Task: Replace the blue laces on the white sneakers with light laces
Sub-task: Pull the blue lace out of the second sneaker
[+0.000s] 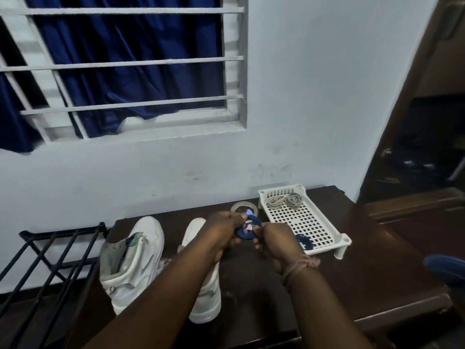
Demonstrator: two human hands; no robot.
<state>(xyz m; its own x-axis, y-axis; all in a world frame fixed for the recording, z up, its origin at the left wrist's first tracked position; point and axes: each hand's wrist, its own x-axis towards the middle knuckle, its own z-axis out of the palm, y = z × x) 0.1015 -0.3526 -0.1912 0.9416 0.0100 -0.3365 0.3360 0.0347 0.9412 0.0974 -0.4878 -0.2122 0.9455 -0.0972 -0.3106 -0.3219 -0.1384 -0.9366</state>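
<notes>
A black metal rack [50, 250] stands at the far left, beside the dark table [352, 285]; two white sneakers [133, 263] sit unlaced on the table, the right one partly hidden by the forearm; the left hand [224, 235] and the right hand [274, 243] both grip a coiled blue lace [245, 231] above the table; farther right, a white tray [324, 220] holds two light laces [284, 200] at its far end and another blue lace [304, 242] at its near end.

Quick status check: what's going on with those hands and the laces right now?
Left hand and right hand both grip coiled blue lace. Sneakers unlaced. Light laces wait in tray. Nothing in the way.
</notes>
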